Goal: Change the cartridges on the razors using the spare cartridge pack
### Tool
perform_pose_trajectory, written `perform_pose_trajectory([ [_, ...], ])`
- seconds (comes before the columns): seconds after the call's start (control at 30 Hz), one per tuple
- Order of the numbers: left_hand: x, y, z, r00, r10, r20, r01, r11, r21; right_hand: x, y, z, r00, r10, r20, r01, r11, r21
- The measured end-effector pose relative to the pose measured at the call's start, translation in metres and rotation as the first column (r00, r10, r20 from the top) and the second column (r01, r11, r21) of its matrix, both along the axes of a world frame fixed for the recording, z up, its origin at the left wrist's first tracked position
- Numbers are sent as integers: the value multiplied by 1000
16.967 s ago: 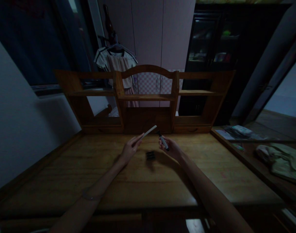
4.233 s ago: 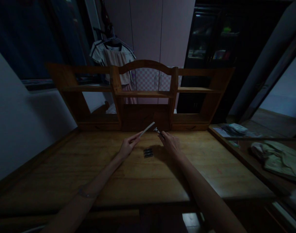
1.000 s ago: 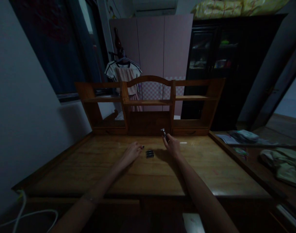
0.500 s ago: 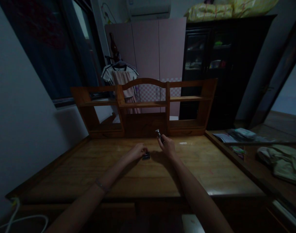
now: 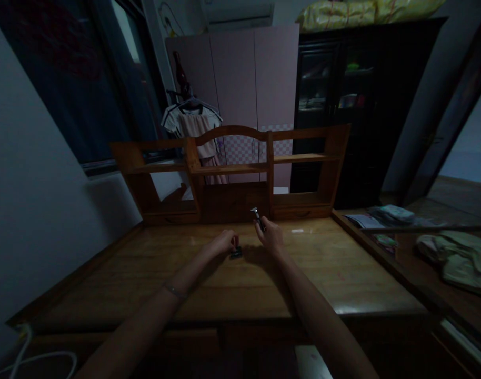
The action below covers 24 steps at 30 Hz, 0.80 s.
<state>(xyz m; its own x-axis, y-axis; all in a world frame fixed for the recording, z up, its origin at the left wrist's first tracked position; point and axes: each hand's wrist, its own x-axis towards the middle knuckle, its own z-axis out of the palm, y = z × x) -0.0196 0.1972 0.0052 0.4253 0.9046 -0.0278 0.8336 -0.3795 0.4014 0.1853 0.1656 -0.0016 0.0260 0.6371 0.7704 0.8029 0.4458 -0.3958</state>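
My right hand [image 5: 272, 237] is closed around the dark handle of a razor [image 5: 257, 213]. The razor's silver head points up and away from me, above the desk. On the desk top lies a small black case [image 5: 236, 253], its details too dark to make out. My left hand [image 5: 224, 241] is at its far edge, with thumb and fingers pinched together on it. The fingertips are partly hidden. A thin band [image 5: 175, 291] circles my left wrist.
The wooden desk top [image 5: 153, 273] has a raised edge on both sides. A wooden shelf unit [image 5: 230, 169] stands along its back. To the right lie folded cloth [image 5: 465, 260] and papers [image 5: 362, 221]. A white cable [image 5: 47, 355] hangs at lower left.
The view has shifted slightly. My left fingers are a little straighter and higher at the black case. My right hand keeps the razor almost still, its head tilted slightly more to the left.
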Motion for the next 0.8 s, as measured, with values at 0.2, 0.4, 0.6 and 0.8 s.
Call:
perform_pose_trajectory([
  [0.2, 2, 15, -3, 999, 43, 7, -42, 997, -61, 0, 1, 0, 1000, 0, -3, 0, 1000, 4],
  [0.4, 3, 22, -4, 997, 71, 14, -69, 991, -112, -1, 1, 1, 1000, -1, 2, 1, 1000, -6],
  [0.6, 2, 22, -7, 996, 75, 39, -72, 993, -91, -2, 1, 1, 1000, 3, 7, -3, 1000, -16],
  [0.8, -9, 21, -10, 987, 42, 153, -14, 984, -179, -4, 3, -2, 999, -21, 32, 22, 999, -31],
])
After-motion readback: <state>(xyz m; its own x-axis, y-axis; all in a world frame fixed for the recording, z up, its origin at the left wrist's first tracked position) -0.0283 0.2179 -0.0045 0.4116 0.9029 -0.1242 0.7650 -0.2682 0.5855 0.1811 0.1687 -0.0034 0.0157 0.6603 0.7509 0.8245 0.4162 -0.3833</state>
